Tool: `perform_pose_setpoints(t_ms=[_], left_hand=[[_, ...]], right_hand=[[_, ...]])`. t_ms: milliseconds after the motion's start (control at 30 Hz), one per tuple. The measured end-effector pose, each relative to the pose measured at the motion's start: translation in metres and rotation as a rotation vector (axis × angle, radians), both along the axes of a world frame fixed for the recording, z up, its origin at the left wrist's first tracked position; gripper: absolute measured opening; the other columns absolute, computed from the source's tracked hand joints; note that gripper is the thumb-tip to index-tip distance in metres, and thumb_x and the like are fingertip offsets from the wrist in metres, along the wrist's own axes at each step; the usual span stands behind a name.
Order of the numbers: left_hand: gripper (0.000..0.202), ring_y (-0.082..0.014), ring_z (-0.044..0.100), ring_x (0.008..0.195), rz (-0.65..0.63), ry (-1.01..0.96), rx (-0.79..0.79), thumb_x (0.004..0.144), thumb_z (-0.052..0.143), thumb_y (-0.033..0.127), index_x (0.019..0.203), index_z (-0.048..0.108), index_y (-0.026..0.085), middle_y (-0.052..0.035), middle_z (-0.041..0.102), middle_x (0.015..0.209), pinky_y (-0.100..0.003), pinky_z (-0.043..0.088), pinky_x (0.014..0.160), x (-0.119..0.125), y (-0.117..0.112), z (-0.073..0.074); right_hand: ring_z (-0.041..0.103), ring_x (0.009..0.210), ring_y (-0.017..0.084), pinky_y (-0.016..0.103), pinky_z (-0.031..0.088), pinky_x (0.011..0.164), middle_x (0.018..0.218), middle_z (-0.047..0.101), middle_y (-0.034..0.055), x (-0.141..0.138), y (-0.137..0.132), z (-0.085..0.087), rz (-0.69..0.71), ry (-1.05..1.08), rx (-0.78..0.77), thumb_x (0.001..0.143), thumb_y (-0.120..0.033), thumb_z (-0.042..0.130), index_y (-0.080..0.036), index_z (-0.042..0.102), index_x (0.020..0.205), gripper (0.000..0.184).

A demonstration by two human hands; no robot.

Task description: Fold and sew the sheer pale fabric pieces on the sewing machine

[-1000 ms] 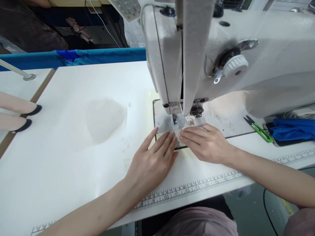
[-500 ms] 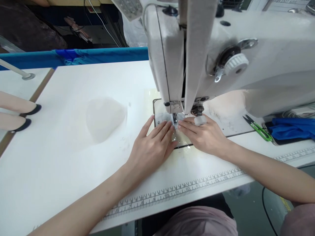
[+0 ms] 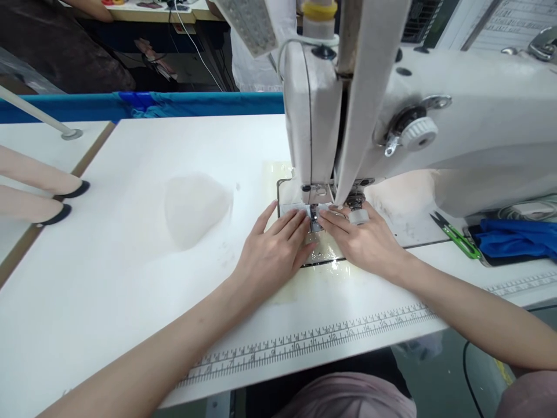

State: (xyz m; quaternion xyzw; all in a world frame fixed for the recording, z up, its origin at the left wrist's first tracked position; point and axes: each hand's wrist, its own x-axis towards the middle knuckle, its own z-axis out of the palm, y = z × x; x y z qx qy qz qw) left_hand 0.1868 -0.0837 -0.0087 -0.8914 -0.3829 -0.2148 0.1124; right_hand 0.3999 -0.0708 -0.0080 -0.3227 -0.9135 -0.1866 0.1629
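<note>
A white sewing machine (image 3: pixel 313 116) stands over a metal needle plate (image 3: pixel 322 252). My left hand (image 3: pixel 274 247) lies flat at the left of the presser foot (image 3: pixel 314 215), fingers stretched forward and thumb toward the right. On the other side, my right hand (image 3: pixel 363 235) rests with its fingers extended toward the foot, partly behind a white knob (image 3: pixel 358 217). A small pale, thin piece (image 3: pixel 292 207) shows beside my left fingertips; its material and its extent under the fingers are hidden. Both hands press down from above without wrapping round anything.
Green thread snips (image 3: pixel 456 235) lie to the right, near a blue cloth (image 3: pixel 516 237) in a dark tray. A printed ruler (image 3: pixel 296 347) runs along the front edge. Two pale leg-like forms with dark bands (image 3: pixel 39 186) reach in from the left. Another person's arm (image 3: pixel 93 8) is at the back.
The view has shifted slightly, so the machine and table sit a little lower and farther right. Both hands stay beside the presser foot with hardly any change in pose.
</note>
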Motion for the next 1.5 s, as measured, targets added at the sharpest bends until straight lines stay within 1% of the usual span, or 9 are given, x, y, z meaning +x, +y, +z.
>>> perform_pose_setpoints(t_ms=[433, 533, 633, 833, 933, 1000, 1133, 1333, 1500], left_hand=[[0.039, -0.0261, 0.055, 0.119, 0.071, 0.03, -0.038, 0.096, 0.048, 0.034, 0.126, 0.056, 0.011, -0.012, 0.061, 0.126, -0.049, 0.035, 0.11, -0.002, 0.001, 0.001], [0.037, -0.027, 0.06, 0.102, 0.108, 0.072, -0.009, 0.094, 0.049, 0.034, 0.121, 0.06, 0.011, -0.0129, 0.065, 0.111, -0.05, 0.039, 0.105, 0.0, 0.0, 0.002], [0.035, -0.022, 0.061, 0.076, 0.138, 0.127, -0.008, 0.095, 0.046, 0.032, 0.117, 0.06, 0.008, -0.0112, 0.064, 0.093, -0.043, 0.052, 0.081, 0.004, -0.009, 0.006], [0.039, -0.0159, 0.063, 0.097, -0.238, -0.081, -0.15, 0.094, 0.031, 0.003, 0.128, 0.047, 0.014, -0.0103, 0.063, 0.113, -0.023, 0.054, 0.067, 0.005, -0.034, 0.022], [0.032, -0.0183, 0.066, 0.087, 0.012, -0.045, -0.147, 0.095, 0.044, 0.019, 0.126, 0.05, 0.015, -0.0107, 0.063, 0.116, -0.022, 0.045, 0.045, 0.001, -0.03, 0.023], [0.025, -0.0164, 0.064, 0.063, 0.13, 0.018, -0.175, 0.092, 0.052, 0.03, 0.111, 0.059, 0.016, -0.0064, 0.069, 0.095, -0.024, 0.034, 0.037, -0.001, -0.026, 0.02], [0.017, -0.0104, 0.049, 0.043, 0.145, -0.095, -0.238, 0.092, 0.05, 0.026, 0.08, 0.06, 0.02, 0.0043, 0.06, 0.055, -0.024, 0.029, 0.041, -0.002, -0.024, 0.016], [0.011, -0.0161, 0.06, 0.083, 0.151, -0.466, -0.551, 0.086, 0.048, 0.027, 0.082, 0.056, 0.02, -0.0017, 0.067, 0.092, -0.026, 0.046, 0.061, -0.002, -0.019, 0.032], [0.022, -0.0087, 0.056, 0.056, 0.187, -0.776, -1.099, 0.084, 0.054, 0.036, 0.072, 0.049, 0.018, -0.0041, 0.065, 0.105, -0.022, 0.043, 0.043, -0.005, -0.011, 0.043]], right_hand=[[0.057, 0.11, 0.025, 0.053, 0.035, 0.107, 0.106, 0.07, 0.0083, 0.007, 0.004, 0.007, -0.065, 0.041, 0.016, 0.084, -0.004, 0.045, -0.014, 0.068, 0.103, 0.031], [0.058, 0.11, 0.024, 0.053, 0.035, 0.108, 0.103, 0.07, 0.0069, 0.008, 0.004, 0.01, -0.07, 0.051, -0.003, 0.085, -0.004, 0.043, -0.016, 0.068, 0.1, 0.031], [0.058, 0.108, 0.023, 0.051, 0.036, 0.108, 0.102, 0.07, 0.0054, 0.009, 0.004, 0.012, -0.065, 0.069, -0.003, 0.086, -0.005, 0.044, -0.018, 0.069, 0.096, 0.029], [0.059, 0.104, 0.022, 0.049, 0.036, 0.106, 0.094, 0.072, 0.0035, 0.009, 0.0, 0.013, 0.001, 0.154, -0.061, 0.086, -0.007, 0.046, -0.02, 0.069, 0.1, 0.03], [0.061, 0.093, 0.02, 0.042, 0.043, 0.095, 0.089, 0.072, 0.0038, 0.008, -0.001, 0.011, -0.006, 0.232, -0.117, 0.091, -0.014, 0.047, -0.018, 0.07, 0.1, 0.025], [0.061, 0.085, 0.02, 0.038, 0.045, 0.083, 0.085, 0.071, 0.0046, 0.007, -0.003, 0.011, -0.034, 0.291, -0.17, 0.094, -0.024, 0.049, -0.017, 0.071, 0.098, 0.023], [0.059, 0.071, 0.016, 0.03, 0.044, 0.065, 0.082, 0.069, 0.003, 0.002, -0.009, 0.016, -0.057, 0.424, -0.52, 0.086, -0.048, 0.062, -0.018, 0.071, 0.097, 0.033], [0.045, 0.042, 0.004, 0.02, 0.034, 0.042, 0.071, 0.066, -0.0034, 0.0, -0.015, 0.028, -0.01, 0.649, -1.202, 0.083, -0.033, 0.068, -0.019, 0.069, 0.082, 0.014], [0.057, 0.047, 0.008, 0.022, 0.044, 0.048, 0.07, 0.066, -0.0015, 0.0, -0.011, 0.031, 0.005, 0.823, -1.626, 0.087, -0.029, 0.06, -0.016, 0.063, 0.089, 0.013]])
